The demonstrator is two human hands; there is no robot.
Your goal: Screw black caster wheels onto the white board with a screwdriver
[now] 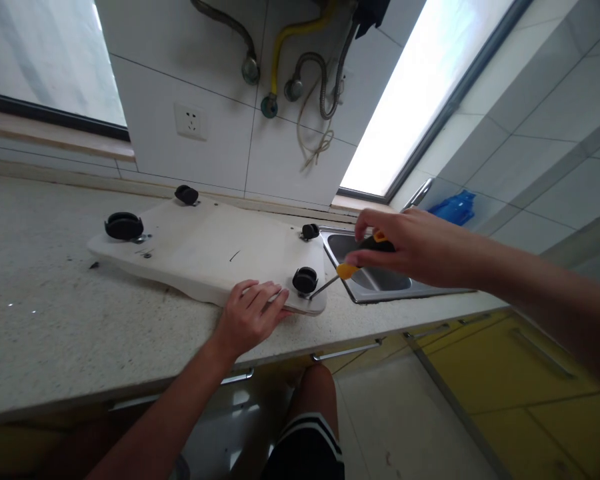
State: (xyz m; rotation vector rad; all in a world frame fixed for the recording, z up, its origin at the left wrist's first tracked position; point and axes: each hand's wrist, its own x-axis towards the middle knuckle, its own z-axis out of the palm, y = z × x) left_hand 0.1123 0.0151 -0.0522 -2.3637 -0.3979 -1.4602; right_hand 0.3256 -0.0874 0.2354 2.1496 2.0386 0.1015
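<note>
A white board [205, 243] lies on the countertop with several black caster wheels facing up. My right hand [400, 243] is closed around the black and yellow handle of a screwdriver [347, 270]. Its shaft slants down to the left, and the tip meets the base of the near right caster [305, 280]. My left hand [254, 313] grips the board's near edge just left of that caster, fingers on top; the thumb is hidden. Two more casters, a large one [123, 227] and a smaller one [186, 195], sit at the left end. Another caster [310, 231] is at the far right corner.
Right of the board is a steel sink [353, 287], with a blue plastic item [453, 208] behind it. A wall socket [190, 121] and pipes, including a yellow gas hose [277, 57], are on the tiled wall. Yellow cabinets [525, 353] stand below the speckled countertop [105, 327].
</note>
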